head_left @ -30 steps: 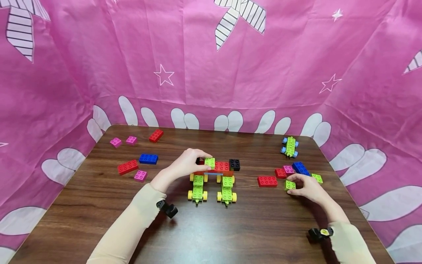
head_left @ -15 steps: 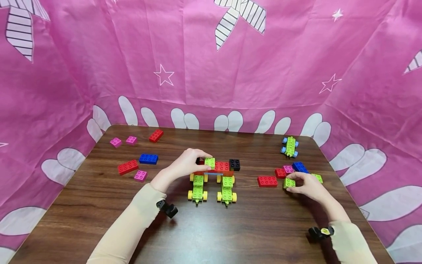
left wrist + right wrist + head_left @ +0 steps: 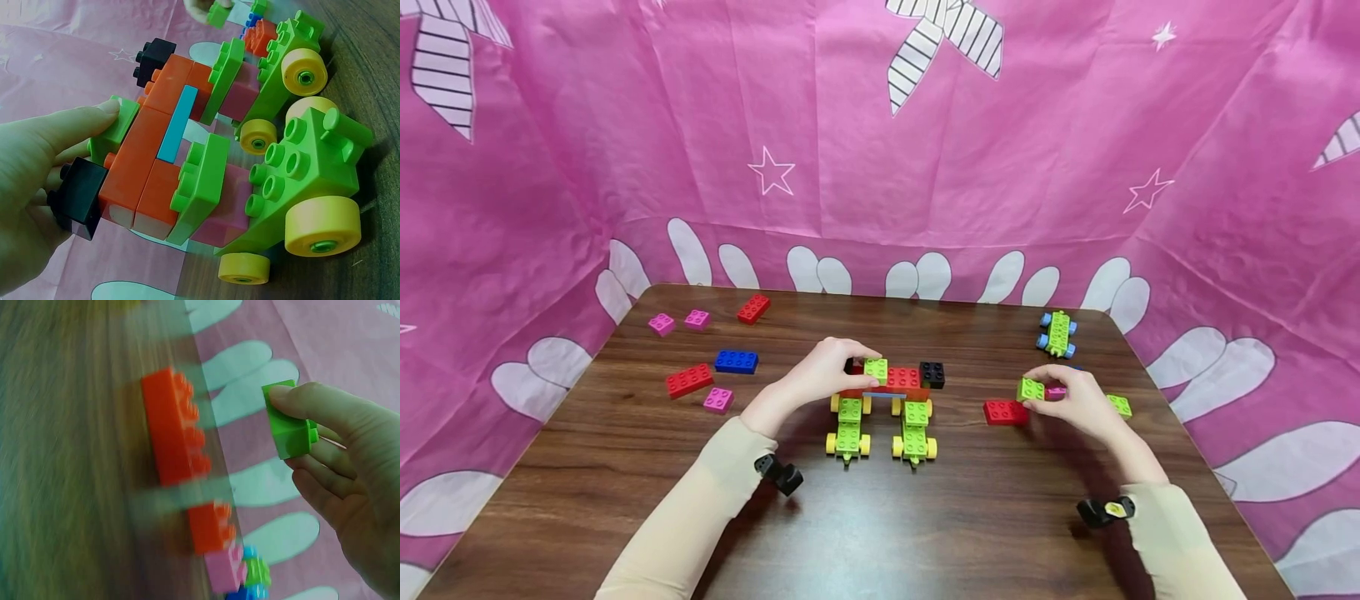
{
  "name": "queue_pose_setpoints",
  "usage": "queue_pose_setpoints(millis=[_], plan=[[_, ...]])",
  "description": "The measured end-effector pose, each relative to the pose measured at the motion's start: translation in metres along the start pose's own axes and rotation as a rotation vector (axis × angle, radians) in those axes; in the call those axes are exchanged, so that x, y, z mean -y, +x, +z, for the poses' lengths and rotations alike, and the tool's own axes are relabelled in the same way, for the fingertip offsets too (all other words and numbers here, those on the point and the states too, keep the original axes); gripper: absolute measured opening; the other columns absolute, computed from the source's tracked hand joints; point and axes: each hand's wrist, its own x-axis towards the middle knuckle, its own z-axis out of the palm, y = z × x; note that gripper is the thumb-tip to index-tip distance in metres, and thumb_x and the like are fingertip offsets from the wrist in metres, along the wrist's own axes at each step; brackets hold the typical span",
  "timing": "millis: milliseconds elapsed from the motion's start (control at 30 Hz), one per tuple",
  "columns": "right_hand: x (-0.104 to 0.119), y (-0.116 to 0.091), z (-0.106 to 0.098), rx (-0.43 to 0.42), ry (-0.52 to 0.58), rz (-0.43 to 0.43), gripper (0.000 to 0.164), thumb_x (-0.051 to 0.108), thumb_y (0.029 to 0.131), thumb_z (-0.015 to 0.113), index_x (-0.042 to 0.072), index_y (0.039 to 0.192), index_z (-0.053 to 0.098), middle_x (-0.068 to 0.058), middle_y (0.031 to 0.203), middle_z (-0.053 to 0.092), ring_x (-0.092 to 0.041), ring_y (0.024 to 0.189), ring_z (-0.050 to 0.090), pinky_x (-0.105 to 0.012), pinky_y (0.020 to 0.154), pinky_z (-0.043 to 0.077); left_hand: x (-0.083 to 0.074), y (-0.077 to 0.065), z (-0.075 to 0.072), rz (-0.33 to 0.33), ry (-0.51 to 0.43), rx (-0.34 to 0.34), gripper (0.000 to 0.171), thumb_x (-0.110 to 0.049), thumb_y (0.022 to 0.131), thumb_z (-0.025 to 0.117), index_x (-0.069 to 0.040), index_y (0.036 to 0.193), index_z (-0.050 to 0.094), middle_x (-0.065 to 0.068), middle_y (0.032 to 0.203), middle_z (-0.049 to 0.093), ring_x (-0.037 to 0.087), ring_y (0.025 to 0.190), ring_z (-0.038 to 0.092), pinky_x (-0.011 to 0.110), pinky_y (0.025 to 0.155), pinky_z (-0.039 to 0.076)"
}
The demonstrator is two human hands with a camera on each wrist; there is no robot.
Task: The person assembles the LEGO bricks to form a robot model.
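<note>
A toy-brick build (image 3: 902, 379) stands mid-table, with red bricks and black end bricks across two lime wheeled bases (image 3: 848, 433) on yellow wheels. On its top my left hand (image 3: 822, 372) pinches a small lime brick (image 3: 876, 370) by its sides; the left wrist view shows the thumb on that brick, beside a black brick (image 3: 81, 195). Off to the right, my right hand (image 3: 1081, 402) holds another small lime brick (image 3: 1031, 389) between thumb and fingers. In the right wrist view this lime brick (image 3: 289, 428) is raised off the table, studs toward the palm.
Below the right hand lies a long red brick (image 3: 1005, 412); a pink brick (image 3: 1056, 392) and a lime brick (image 3: 1119, 406) are close by. A blue-wheeled lime base (image 3: 1057, 333) stands back right. Loose pink, red and blue bricks (image 3: 736, 361) lie on the left.
My right hand has lifted its lime brick off the table and carried it left, toward the long red brick. The left hand stays on the build.
</note>
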Motion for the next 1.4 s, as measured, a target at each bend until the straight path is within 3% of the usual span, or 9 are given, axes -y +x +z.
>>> queue_pose_setpoints(millis=[167,300,433,667,800,1233,1400], plan=[[0.016,0.018,0.007,-0.032,0.027,-0.033,0.036,0.023,0.076,0.083,0.013,0.108,0.069,-0.003,0.103,0.071,-0.016,0.096,0.061,-0.028,0.081,0.052,-0.001,0.000,0.000,0.010,-0.002,-0.006,0.039,-0.025,0.085,0.074,-0.007,0.119,0.068,0.007,0.116,0.070,0.020,0.109,0.064,0.037,0.093,0.051],[0.032,0.034,0.016,-0.069,0.027,-0.122,0.037,0.016,0.074,0.084,0.010,0.108,0.069,-0.005,0.105,0.070,-0.020,0.095,0.062,-0.030,0.079,0.054,-0.001,-0.001,0.000,0.014,0.006,-0.009,0.039,-0.025,0.085,0.074,-0.006,0.119,0.068,0.007,0.116,0.070,0.021,0.109,0.063,0.037,0.094,0.051],[0.049,0.050,0.026,-0.093,0.065,-0.187,0.037,0.009,0.074,0.083,0.008,0.107,0.069,-0.007,0.103,0.070,-0.021,0.093,0.062,-0.041,0.079,0.054,-0.002,-0.001,-0.001,0.014,0.007,-0.007,0.039,-0.026,0.085,0.074,-0.006,0.119,0.068,0.007,0.116,0.070,0.021,0.109,0.064,0.037,0.094,0.051],[0.075,0.073,0.034,-0.134,0.123,-0.233,0.036,0.013,0.075,0.083,0.009,0.107,0.070,-0.004,0.103,0.070,-0.014,0.091,0.060,-0.025,0.078,0.049,-0.003,-0.002,-0.002,0.016,0.009,-0.008,0.038,-0.025,0.085,0.074,-0.007,0.118,0.069,0.007,0.115,0.070,0.020,0.108,0.064,0.037,0.094,0.051],[0.088,0.083,0.037,-0.145,0.138,-0.275,0.037,0.013,0.074,0.083,0.008,0.108,0.070,-0.005,0.103,0.070,-0.016,0.092,0.061,-0.027,0.078,0.049,-0.002,-0.002,-0.002,0.012,0.007,-0.005,0.039,-0.026,0.085,0.074,-0.007,0.118,0.069,0.007,0.116,0.070,0.020,0.108,0.064,0.037,0.094,0.051],[0.120,0.095,0.056,-0.019,0.236,-0.348,0.036,0.017,0.076,0.082,0.006,0.109,0.070,-0.003,0.102,0.071,-0.017,0.096,0.064,-0.046,0.087,0.052,-0.001,0.000,-0.002,0.018,-0.015,-0.009,0.039,-0.025,0.084,0.075,-0.006,0.118,0.069,0.007,0.114,0.070,0.019,0.106,0.065,0.036,0.092,0.052],[0.126,0.094,0.063,0.040,0.237,-0.353,0.034,0.018,0.078,0.081,0.007,0.108,0.070,-0.002,0.101,0.070,-0.015,0.093,0.062,-0.041,0.084,0.053,-0.001,0.000,-0.002,0.030,-0.017,-0.012,0.039,-0.026,0.085,0.075,-0.005,0.117,0.069,0.007,0.114,0.070,0.020,0.105,0.065,0.036,0.091,0.052]])
